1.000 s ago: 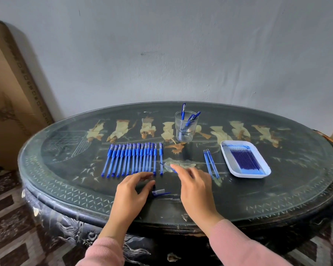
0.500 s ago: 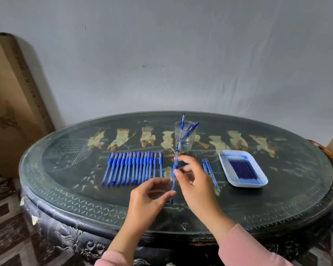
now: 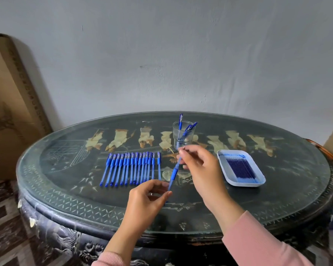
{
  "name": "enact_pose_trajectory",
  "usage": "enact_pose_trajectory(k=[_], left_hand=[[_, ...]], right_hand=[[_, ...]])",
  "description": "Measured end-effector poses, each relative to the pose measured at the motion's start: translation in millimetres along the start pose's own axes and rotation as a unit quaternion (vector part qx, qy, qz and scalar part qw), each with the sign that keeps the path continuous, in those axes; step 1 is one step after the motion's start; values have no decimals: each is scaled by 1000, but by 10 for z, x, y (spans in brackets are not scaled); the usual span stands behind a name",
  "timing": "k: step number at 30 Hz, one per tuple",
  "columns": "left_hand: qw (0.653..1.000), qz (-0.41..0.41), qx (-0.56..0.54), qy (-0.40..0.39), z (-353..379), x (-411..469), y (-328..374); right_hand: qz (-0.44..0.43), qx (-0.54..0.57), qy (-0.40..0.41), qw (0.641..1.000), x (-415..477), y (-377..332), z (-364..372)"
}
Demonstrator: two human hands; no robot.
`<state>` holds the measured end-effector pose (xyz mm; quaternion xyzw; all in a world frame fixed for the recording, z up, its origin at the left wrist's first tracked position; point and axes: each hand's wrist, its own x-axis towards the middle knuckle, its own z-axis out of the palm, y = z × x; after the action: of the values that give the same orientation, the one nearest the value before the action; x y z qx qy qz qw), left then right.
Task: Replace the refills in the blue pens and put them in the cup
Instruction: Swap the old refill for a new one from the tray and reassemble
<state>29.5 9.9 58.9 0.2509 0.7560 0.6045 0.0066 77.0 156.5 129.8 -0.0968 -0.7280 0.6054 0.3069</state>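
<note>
Head view, only one there is. Both hands are on one blue pen [image 3: 173, 173], held up off the worktop [image 3: 81, 191]. The left hand [image 3: 148, 198] pinches the bottom end between thumb and forefinger, and the right hand [image 3: 202, 166] pinches the top end with its fingertips. So neither grip is open, and both have hold of the same pen.

The bit that matters imo is the pen's long axis. It runs from about 7 o'clock (left grip, nearer the person) up to about 1 o'clock (right grip, farther out). The stretch just under the right fingers looks thinner than the barrel. I can't tell whether that's a refill poking out or just the tip section.

The cup [image 3: 183, 136] sits at 12 o'clock from the right grip, just past the fingertips, with a few finished pens [image 3: 188, 128] leaning in it. That makes the right hand clearly the nearer one for the drop. The refill tray [image 3: 224, 166] is off at 3 o'clock from the right hand, near but not touching. The row of pens [image 3: 131, 167] lies flat at 9 o'clock of the held one, each pointing roughly 12 to 6.

My guess is any pulling or pushing of the refill has to go straight along that 7-to-1 line or it'll bind.
</note>
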Motion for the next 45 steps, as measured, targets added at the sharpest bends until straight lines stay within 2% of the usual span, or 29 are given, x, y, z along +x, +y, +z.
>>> enact_pose_trajectory(k=[5,8,14,17,23,25,28,31,35,45], left_hand=[[1000,26,17,0,-45,25,12],[999,35,27,3,-51,64,38],[999,43,12,12,-57,127,118],[999,44,12,11,-59,121,124],[998,6,-9,68,-209,143,-10],[992,-23,-34,118,-274,178,-107],[980,-55,-55,182,-314,229,-239],[977,-72,-54,194,-304,267,-347],[976,-85,-65,189,-269,293,-419],[976,-95,-67,184,-258,316,-505]], right_hand=[[-46,13,16,999,222,-332,-152],[-59,-14,-8,998,277,-441,-195],[-8,26,-46,999,246,-487,-162],[-1,26,-40,999,256,-473,-168],[0,211,42,977,573,-599,-466],[11,148,92,985,693,-480,-546],[80,-62,129,986,737,26,-521],[146,-169,104,969,681,565,-499],[161,-290,59,942,696,976,-510],[188,-431,21,883,910,1275,-369]])
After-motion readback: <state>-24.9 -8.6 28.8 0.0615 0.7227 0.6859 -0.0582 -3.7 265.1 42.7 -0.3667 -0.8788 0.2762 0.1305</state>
